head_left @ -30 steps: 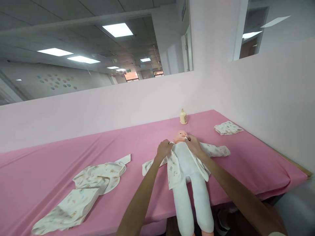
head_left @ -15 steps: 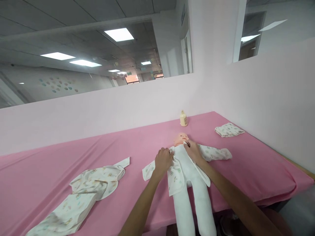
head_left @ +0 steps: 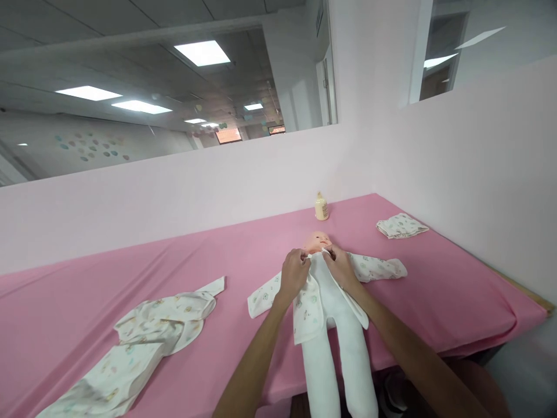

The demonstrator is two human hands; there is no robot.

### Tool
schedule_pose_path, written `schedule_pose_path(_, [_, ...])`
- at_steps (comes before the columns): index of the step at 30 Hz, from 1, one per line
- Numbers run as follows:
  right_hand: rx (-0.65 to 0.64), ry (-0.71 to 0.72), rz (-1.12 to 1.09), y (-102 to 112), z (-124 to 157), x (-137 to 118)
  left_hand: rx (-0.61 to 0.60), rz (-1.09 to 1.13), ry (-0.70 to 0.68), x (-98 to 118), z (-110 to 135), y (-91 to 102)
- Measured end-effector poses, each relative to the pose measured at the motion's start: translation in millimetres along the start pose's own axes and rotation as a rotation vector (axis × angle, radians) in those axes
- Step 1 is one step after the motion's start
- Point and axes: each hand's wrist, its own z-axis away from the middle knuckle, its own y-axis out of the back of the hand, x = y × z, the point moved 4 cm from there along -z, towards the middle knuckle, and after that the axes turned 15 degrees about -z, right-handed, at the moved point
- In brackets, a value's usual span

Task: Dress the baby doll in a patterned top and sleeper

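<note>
A baby doll (head_left: 333, 290) with a white cloth body lies on its back, its legs toward me and over the table's near edge. It wears a white printed baby jacket (head_left: 308, 310) with both sleeves on and the front hanging open. My left hand (head_left: 295, 273) pinches the jacket's left front edge near the neck. On the other side, my right hand (head_left: 340, 268) grips the opposite edge by the collar, just below the doll's head (head_left: 318, 241). The fingertips of both hands are closed on the cloth.
Pink cloth (head_left: 243, 249) covers the table, which stands against white walls. A cream pump bottle (head_left: 321, 208) is behind the doll's head. Folded printed cloth (head_left: 401, 226) lies at the back right. More printed baby clothes (head_left: 161, 325) are spread at the left.
My left hand has moved up and inward along the jacket edge toward the neck, closer to my right hand. The right hand keeps its grip at the collar.
</note>
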Motion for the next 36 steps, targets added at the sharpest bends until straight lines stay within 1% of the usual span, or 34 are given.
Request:
schedule_pose_path(4, [0.024,0.022,0.024,3.4,0.9,0.3,0.045,-0.037,-0.052,12.8,1.5,-11.7])
schedule_pose_path(7, [0.0,-0.003,0.036,4.0,2.7,1.5,0.064,-0.034,-0.062,12.4,3.8,-16.5])
schedule_pose_path(10, [0.015,-0.008,0.022,5.7,4.0,1.0,0.058,0.011,-0.068,10.0,5.0,-19.4])
schedule_pose_path(14, [0.033,-0.009,0.045,7.1,5.2,-2.2,0.072,-0.05,-0.116,12.0,6.3,-22.0])
schedule_pose_path(16, [0.017,-0.012,0.058,6.2,5.9,-4.1,0.073,-0.073,-0.124,14.1,7.4,-23.0])
schedule_pose_path(21, [-0.075,0.014,0.043,1.2,8.4,-8.6,0.072,-0.167,-0.133,19.4,10.8,-23.8])
schedule_pose_path(24, [-0.091,0.026,0.028,0.5,10.5,-10.8,0.073,-0.23,-0.14,21.1,12.3,-23.9])
schedule_pose_path(29, [-0.097,0.041,0.028,0.2,13.6,-13.0,0.064,-0.27,-0.155,24.3,14.1,-24.7])
schedule_pose_path(33, [-0.085,0.048,0.022,-0.4,15.2,-13.0,0.068,-0.209,-0.131,24.3,13.4,-25.0])
schedule_pose_path(36, [-0.1,0.062,0.024,-1.8,17.2,-14.8,0.061,-0.009,-0.051,19.1,10.3,-24.5])
